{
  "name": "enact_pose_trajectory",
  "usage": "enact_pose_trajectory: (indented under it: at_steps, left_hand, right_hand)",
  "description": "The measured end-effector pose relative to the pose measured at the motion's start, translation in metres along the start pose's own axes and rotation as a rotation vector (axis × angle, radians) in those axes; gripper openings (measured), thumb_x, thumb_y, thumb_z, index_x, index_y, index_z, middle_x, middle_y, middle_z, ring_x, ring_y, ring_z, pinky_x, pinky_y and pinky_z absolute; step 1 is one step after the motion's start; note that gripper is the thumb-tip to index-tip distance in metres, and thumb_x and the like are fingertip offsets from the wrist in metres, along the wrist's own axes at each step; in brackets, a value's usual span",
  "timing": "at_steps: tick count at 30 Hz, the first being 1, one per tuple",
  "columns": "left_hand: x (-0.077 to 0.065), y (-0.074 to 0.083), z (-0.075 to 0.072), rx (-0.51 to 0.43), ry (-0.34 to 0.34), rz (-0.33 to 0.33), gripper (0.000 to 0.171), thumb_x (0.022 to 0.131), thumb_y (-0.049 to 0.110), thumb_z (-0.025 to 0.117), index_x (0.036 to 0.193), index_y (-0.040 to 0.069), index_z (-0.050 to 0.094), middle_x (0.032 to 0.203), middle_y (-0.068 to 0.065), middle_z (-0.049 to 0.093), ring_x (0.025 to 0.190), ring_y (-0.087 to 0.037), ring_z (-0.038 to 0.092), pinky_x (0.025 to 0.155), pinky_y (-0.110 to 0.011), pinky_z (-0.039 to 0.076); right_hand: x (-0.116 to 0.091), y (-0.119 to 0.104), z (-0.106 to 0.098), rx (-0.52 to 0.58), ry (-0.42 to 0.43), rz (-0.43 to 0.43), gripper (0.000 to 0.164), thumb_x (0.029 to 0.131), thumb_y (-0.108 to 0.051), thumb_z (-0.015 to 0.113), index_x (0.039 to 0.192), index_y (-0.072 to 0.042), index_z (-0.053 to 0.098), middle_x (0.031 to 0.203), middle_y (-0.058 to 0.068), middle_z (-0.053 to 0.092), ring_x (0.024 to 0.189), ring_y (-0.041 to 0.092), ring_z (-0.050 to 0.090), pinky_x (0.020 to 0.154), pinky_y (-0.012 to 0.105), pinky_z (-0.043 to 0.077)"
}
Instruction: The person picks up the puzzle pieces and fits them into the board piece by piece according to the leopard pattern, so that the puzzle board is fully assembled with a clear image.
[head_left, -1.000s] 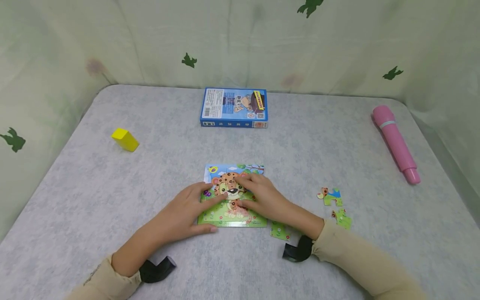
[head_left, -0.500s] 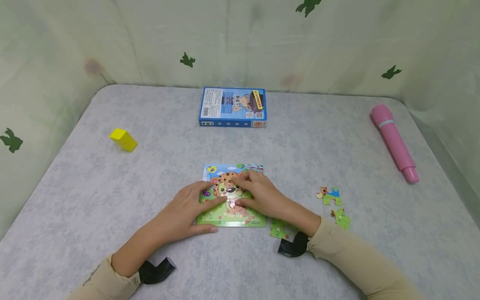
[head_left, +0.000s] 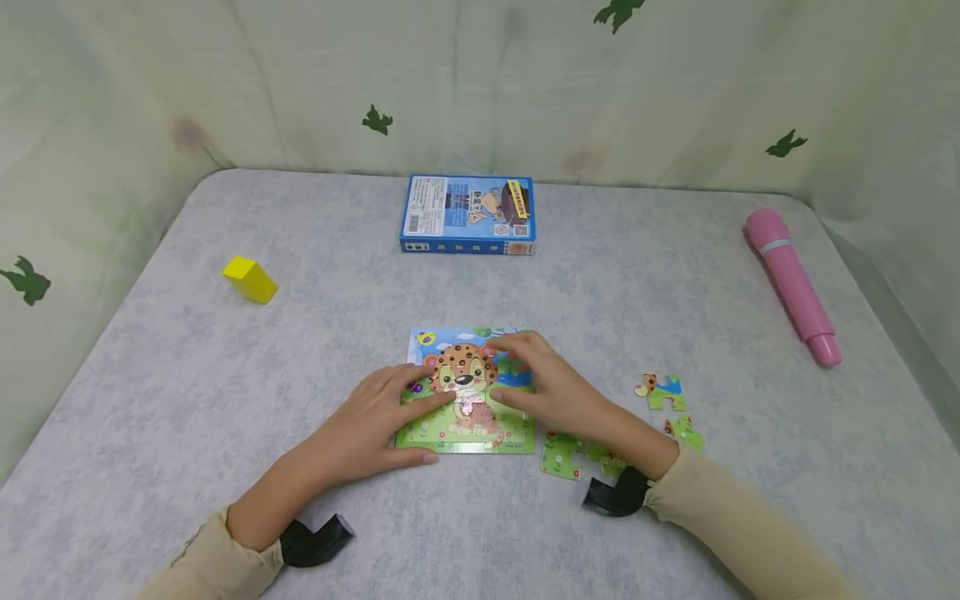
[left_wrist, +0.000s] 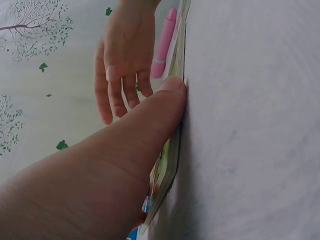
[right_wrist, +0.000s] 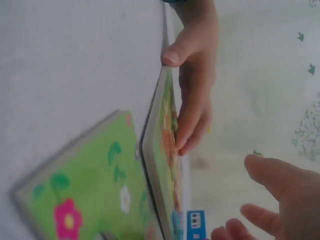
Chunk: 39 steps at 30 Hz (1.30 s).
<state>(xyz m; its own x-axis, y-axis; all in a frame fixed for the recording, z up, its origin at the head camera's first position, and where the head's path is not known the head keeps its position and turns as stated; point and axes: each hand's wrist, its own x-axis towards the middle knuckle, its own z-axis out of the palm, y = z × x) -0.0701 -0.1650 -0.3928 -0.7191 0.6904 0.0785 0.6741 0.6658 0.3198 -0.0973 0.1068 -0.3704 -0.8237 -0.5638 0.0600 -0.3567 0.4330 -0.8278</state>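
Observation:
A jigsaw puzzle [head_left: 465,429] with a cartoon leopard lies flat in its tray at the middle of the table. My left hand [head_left: 360,425] rests on its left side, one finger across the picture and the thumb [left_wrist: 167,102] along the near edge. Over the right side hovers my right hand [head_left: 558,392], fingers spread and holding nothing; in the right wrist view its fingertips are clear of the board. Loose pieces lie to the right: a green piece [head_left: 561,456] with flowers, another partly under the right wrist, a blue-and-green piece [head_left: 663,393] and a green one [head_left: 684,433].
A blue box [head_left: 468,212] lies at the back middle of the table. Far left stands a yellow block [head_left: 251,280], and a pink microphone-shaped object [head_left: 795,287] lies at the right. Behind the table hangs a pale curtain [head_left: 300,92] with green leaf prints.
My right hand has lifted off the puzzle and shifted right, its fingers spreading and uncovering more of the leopard's face. My left hand stays where it was.

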Motion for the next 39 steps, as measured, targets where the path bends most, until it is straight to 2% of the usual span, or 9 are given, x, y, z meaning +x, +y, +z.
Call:
enact_pose_trajectory:
  at_steps: [5,10,13,16,22,26,30,35,39]
  left_hand:
    - [0.001,0.0,0.001,-0.006,-0.007,-0.012,0.068,0.076,0.064,0.053,0.135,0.033,0.041,0.143,-0.004,0.025,0.127,-0.024,0.022,0.101,-0.045,0.019]
    - [0.002,0.001,0.001,-0.005,-0.017,-0.025,0.068,0.076,0.065,0.053,0.136,0.033,0.04,0.143,-0.004,0.024,0.128,-0.024,0.021,0.101,-0.045,0.019]
    - [0.002,0.001,0.001,-0.004,-0.02,-0.028,0.068,0.076,0.065,0.053,0.136,0.034,0.04,0.143,-0.004,0.025,0.128,-0.024,0.021,0.101,-0.045,0.019]
    - [0.002,0.002,0.001,-0.003,-0.018,-0.032,0.068,0.076,0.065,0.053,0.135,0.034,0.04,0.142,-0.004,0.025,0.128,-0.024,0.021,0.1,-0.046,0.019]
    - [0.003,0.001,0.002,-0.003,-0.012,-0.035,0.068,0.075,0.065,0.053,0.135,0.035,0.041,0.142,-0.003,0.026,0.127,-0.025,0.022,0.1,-0.046,0.02]
    - [0.003,0.001,0.001,-0.003,-0.023,-0.038,0.068,0.076,0.066,0.052,0.135,0.035,0.04,0.143,-0.003,0.025,0.128,-0.024,0.021,0.101,-0.045,0.019]
    - [0.003,0.001,0.001,-0.004,-0.031,-0.04,0.069,0.076,0.066,0.052,0.136,0.035,0.039,0.143,-0.002,0.024,0.128,-0.024,0.02,0.101,-0.045,0.018]
    - [0.001,0.0,0.0,-0.012,-0.039,-0.05,0.069,0.075,0.067,0.052,0.136,0.035,0.039,0.143,-0.001,0.023,0.128,-0.024,0.02,0.101,-0.045,0.018]
    - [0.001,0.0,0.0,-0.011,-0.041,-0.051,0.069,0.075,0.067,0.051,0.136,0.035,0.039,0.144,-0.001,0.023,0.128,-0.023,0.02,0.101,-0.045,0.017]
  right_hand:
    - [-0.027,0.001,-0.021,0.002,0.154,-0.101,0.054,0.082,-0.015,0.067,0.13,-0.009,0.043,0.125,0.005,0.043,0.108,0.022,0.043,0.086,0.038,0.04]
    - [-0.058,0.006,-0.045,-0.069,0.298,-0.134,0.057,0.075,0.001,0.07,0.127,-0.004,0.046,0.121,0.008,0.047,0.106,0.02,0.044,0.087,0.026,0.038]
    - [-0.074,0.013,-0.056,-0.09,0.35,-0.14,0.061,0.071,0.009,0.07,0.126,-0.001,0.046,0.121,0.007,0.046,0.106,0.019,0.044,0.087,0.02,0.036]
    - [-0.088,0.021,-0.066,-0.09,0.38,-0.123,0.062,0.07,0.012,0.069,0.126,0.0,0.045,0.122,0.011,0.046,0.108,0.015,0.043,0.088,0.019,0.035]
    - [-0.107,0.044,-0.076,-0.103,0.424,0.015,0.054,0.073,0.007,0.069,0.123,0.002,0.047,0.121,0.013,0.047,0.107,0.012,0.043,0.089,0.015,0.032]
    - [-0.112,0.058,-0.079,-0.111,0.42,0.106,0.052,0.076,0.002,0.069,0.124,-0.002,0.048,0.122,0.009,0.047,0.107,0.01,0.043,0.087,0.013,0.032]
    - [-0.114,0.066,-0.081,-0.118,0.381,0.156,0.051,0.078,-0.005,0.069,0.125,-0.005,0.049,0.121,0.005,0.046,0.105,0.01,0.043,0.086,0.012,0.032]
    - [-0.116,0.072,-0.085,-0.163,0.289,0.177,0.05,0.079,-0.013,0.07,0.124,-0.006,0.048,0.122,0.005,0.045,0.108,0.01,0.038,0.088,0.007,0.024]
    - [-0.118,0.075,-0.089,-0.219,0.199,0.172,0.052,0.079,-0.018,0.07,0.124,-0.006,0.048,0.123,0.008,0.044,0.113,0.019,0.036,0.09,0.007,0.019]
